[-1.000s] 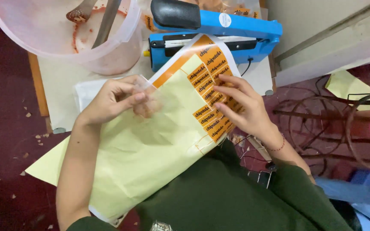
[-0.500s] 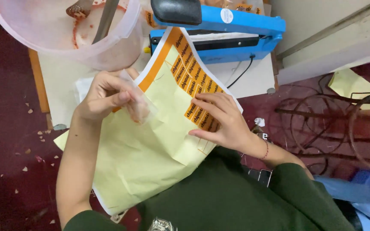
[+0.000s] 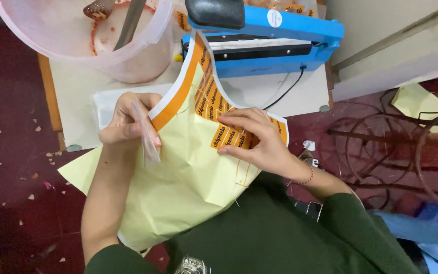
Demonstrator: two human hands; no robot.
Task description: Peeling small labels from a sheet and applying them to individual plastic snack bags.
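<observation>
A large pale yellow backing sheet (image 3: 188,177) with an orange edge and several orange stickers lies across my lap, its top curling up toward the sealer. My left hand (image 3: 128,122) pinches a small clear plastic pouch (image 3: 147,137) at the sheet's left edge. Resting on the sticker rows, my right hand (image 3: 254,139) has its fingertips on an orange sticker (image 3: 224,138).
A blue heat sealer (image 3: 275,38) with a black handle stands on the low white table (image 3: 77,101). A translucent bucket (image 3: 102,45) holds red paste and utensils. Wire racks (image 3: 381,147) lie on the dark floor at right, with scraps scattered at left.
The sheet's top has curled up further toward the sealer. My right hand slid left along the stickers, and my left hand stayed holding the clear pouch.
</observation>
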